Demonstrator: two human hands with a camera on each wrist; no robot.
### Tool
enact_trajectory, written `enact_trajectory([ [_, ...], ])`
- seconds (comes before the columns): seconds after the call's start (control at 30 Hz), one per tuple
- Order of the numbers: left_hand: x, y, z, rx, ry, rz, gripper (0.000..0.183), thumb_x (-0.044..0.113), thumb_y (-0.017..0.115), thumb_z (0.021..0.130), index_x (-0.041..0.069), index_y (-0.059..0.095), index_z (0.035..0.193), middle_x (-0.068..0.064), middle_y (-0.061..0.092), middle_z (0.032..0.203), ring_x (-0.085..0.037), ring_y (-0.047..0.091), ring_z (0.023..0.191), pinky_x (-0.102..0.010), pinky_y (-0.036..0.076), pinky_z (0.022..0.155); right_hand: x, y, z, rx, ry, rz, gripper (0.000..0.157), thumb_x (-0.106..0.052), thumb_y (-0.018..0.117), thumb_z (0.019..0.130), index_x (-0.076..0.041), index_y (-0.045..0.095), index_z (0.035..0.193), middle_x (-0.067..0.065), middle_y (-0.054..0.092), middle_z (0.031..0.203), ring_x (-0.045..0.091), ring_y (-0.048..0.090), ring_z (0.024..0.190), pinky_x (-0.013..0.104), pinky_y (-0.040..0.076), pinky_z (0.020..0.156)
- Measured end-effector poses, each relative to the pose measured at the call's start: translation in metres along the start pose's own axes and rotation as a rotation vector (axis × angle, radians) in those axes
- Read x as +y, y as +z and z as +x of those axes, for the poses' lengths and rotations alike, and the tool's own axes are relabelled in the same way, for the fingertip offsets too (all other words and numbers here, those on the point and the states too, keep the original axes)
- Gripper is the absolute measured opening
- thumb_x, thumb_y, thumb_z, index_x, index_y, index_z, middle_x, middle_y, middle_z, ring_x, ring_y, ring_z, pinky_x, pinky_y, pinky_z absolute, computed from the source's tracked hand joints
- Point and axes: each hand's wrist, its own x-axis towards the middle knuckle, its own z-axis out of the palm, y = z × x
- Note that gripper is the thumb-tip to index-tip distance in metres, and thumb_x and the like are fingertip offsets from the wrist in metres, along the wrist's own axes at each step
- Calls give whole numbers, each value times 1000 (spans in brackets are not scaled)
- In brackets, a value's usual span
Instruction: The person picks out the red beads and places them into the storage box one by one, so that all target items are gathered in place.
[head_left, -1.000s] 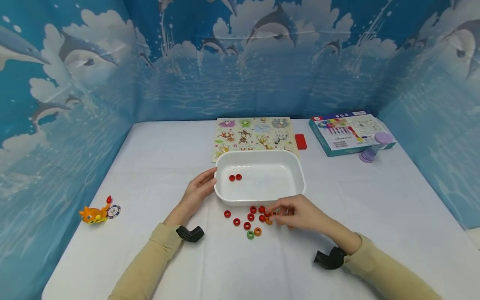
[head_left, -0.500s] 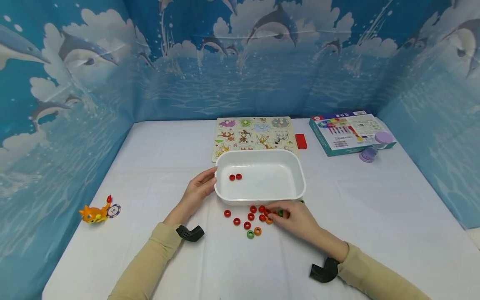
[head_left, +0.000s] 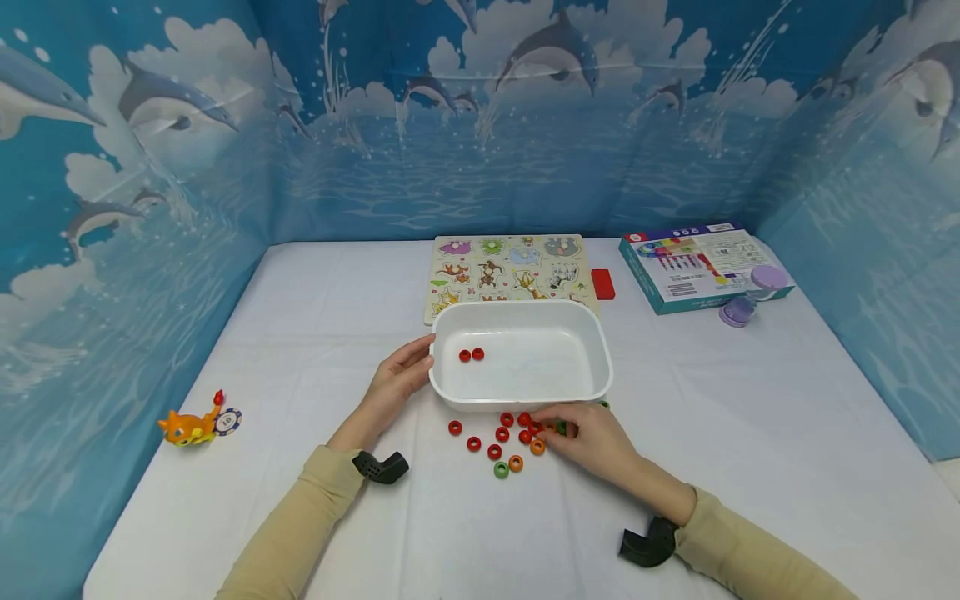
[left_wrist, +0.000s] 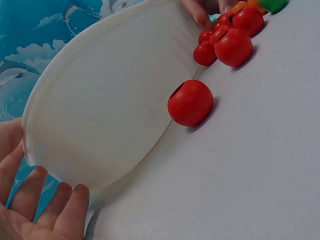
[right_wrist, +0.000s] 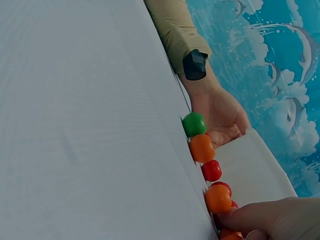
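In the head view, my left hand (head_left: 392,383) rests against the left end of a white tray (head_left: 540,358) with its fingers extended. The left wrist view shows these fingertips (left_wrist: 80,192) touching the tray's outer wall. Two red beads (head_left: 477,354) lie inside the tray. In front of it, my right hand (head_left: 592,437) reaches low among the loose beads, thumb and forefinger pinching a red bead (head_left: 536,427). Other red beads (head_left: 502,434), orange beads (head_left: 516,463) and a green bead (head_left: 501,470) lie nearby. The right hand partly hides several more orange and green beads.
An animal puzzle board (head_left: 510,267) lies behind the tray, with a red block (head_left: 602,284) beside it. A flat box (head_left: 690,275) and a purple tub (head_left: 738,311) are at back right. An orange toy animal (head_left: 187,427) and a round chip (head_left: 227,422) lie at left.
My right hand has moved slightly left and lower, and its thumb and forefinger have closed on a red bead. An orange bead has shifted slightly toward me. The left hand and tray stay put.
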Motion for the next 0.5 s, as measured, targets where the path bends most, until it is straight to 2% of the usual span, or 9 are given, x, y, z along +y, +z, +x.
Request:
enact_trajectory([
  [0.33, 0, 0, 0, 8, -7, -15, 52, 30, 64, 82, 16, 47, 129, -4, 43, 133, -18, 43, 119, -29, 43, 92, 1, 1, -2, 29, -50, -17, 26, -20, 76, 70, -24, 68, 95, -14, 58, 75, -1, 41, 50, 17, 38, 43],
  [0.5, 0, 2, -1, 10, -6, -10, 51, 30, 63, 83, 16, 47, 129, -4, 43, 133, -18, 42, 119, -29, 42, 92, -7, -9, -4, -5, -59, 27, 25, -21, 75, 72, -22, 67, 96, -15, 57, 76, 0, 43, 51, 17, 40, 43],
])
